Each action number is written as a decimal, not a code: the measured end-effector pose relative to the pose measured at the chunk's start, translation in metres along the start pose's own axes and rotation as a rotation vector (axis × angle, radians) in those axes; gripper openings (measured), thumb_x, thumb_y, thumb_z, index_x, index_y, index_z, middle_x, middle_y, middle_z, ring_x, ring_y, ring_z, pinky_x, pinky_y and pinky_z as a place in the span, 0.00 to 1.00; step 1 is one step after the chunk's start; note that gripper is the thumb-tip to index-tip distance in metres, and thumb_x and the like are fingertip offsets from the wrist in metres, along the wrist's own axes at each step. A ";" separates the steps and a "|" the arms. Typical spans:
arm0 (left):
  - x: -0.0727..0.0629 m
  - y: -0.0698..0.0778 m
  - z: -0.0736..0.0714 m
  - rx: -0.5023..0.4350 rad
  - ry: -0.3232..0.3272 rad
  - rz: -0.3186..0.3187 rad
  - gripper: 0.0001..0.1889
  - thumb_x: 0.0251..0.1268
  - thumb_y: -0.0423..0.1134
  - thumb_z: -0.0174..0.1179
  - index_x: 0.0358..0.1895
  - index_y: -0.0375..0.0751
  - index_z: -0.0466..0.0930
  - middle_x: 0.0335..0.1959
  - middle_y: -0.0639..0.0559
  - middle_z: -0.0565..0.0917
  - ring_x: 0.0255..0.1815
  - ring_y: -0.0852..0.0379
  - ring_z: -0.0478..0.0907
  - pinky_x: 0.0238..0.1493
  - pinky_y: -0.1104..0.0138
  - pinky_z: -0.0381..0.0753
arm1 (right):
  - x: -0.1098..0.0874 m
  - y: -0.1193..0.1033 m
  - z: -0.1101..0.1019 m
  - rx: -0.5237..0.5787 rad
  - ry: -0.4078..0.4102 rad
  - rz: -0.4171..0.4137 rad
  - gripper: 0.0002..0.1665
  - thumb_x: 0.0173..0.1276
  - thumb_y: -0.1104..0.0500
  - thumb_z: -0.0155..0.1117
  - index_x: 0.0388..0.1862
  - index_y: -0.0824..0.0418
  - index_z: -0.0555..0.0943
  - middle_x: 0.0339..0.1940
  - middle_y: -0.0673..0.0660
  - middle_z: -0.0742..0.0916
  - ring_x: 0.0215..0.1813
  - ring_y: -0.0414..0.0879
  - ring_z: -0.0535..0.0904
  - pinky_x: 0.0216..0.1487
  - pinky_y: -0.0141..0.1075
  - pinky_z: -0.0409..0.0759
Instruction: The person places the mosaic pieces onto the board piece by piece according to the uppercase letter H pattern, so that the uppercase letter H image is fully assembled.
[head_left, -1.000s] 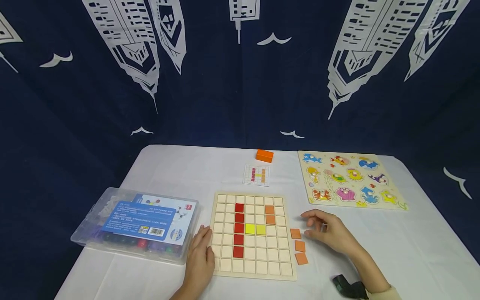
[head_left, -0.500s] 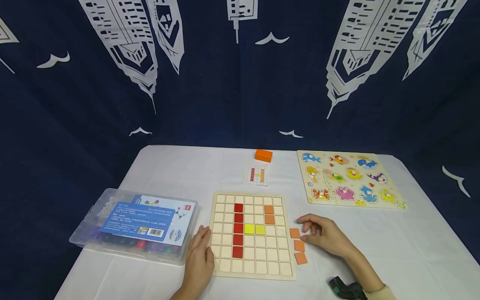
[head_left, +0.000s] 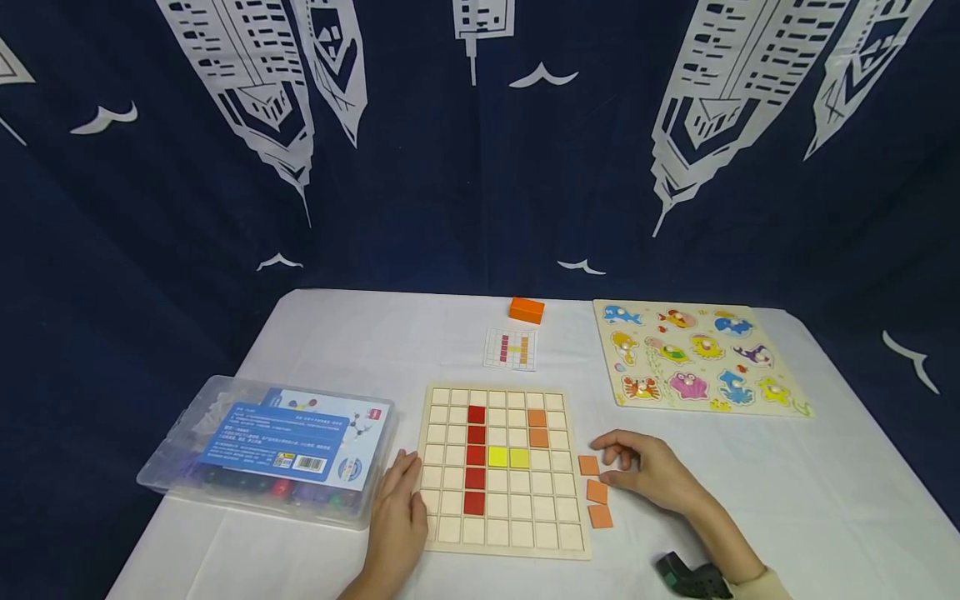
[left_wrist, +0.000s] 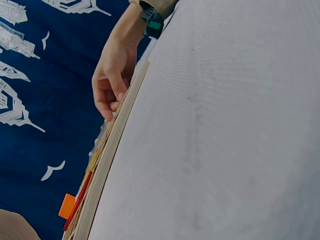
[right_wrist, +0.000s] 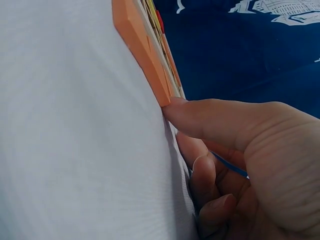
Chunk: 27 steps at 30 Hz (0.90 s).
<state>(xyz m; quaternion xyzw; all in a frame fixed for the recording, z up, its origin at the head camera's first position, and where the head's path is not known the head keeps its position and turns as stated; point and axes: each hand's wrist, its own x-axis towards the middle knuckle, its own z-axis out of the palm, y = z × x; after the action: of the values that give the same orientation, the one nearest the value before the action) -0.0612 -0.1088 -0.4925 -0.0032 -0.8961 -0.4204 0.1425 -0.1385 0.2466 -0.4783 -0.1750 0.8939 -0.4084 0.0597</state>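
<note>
A wooden grid board (head_left: 507,533) lies on the table, with a column of red square tiles (head_left: 476,457), a pair of yellow tiles (head_left: 498,457) and two orange tiles (head_left: 537,437) in its cells. My left hand (head_left: 394,518) rests along the board's left edge, holding nothing; only a small part shows in the left wrist view. Right of the board, three loose orange tiles (head_left: 597,492) form a column. Around the topmost loose tile (head_left: 588,465), my right hand (head_left: 652,473) has its thumb and index finger apart. In the right wrist view, the thumb (right_wrist: 215,117) meets an orange tile's edge (right_wrist: 142,55).
Behind the board lie a small pattern card (head_left: 511,349) and an orange block (head_left: 527,311). A clear plastic case (head_left: 378,467) with blue labels stands left. An animal peg puzzle (head_left: 701,354) is at the back right. A dark device (head_left: 692,577) sits near the right wrist.
My right hand has moved slightly left and down to the topmost loose orange tile. The left hand stays at the board's edge, and the tiles keep their places.
</note>
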 end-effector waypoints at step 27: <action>0.000 0.000 0.000 -0.012 0.009 0.003 0.22 0.56 0.17 0.53 0.56 0.19 0.75 0.62 0.32 0.76 0.70 0.33 0.66 0.67 0.40 0.63 | -0.001 -0.006 0.002 -0.047 0.045 -0.005 0.13 0.53 0.63 0.76 0.38 0.55 0.84 0.27 0.45 0.80 0.27 0.33 0.69 0.28 0.28 0.71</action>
<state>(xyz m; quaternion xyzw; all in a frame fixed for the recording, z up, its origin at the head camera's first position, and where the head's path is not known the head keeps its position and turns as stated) -0.0616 -0.1088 -0.4927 -0.0034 -0.8929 -0.4257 0.1469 -0.1351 0.2414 -0.4752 -0.1693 0.9040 -0.3910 0.0346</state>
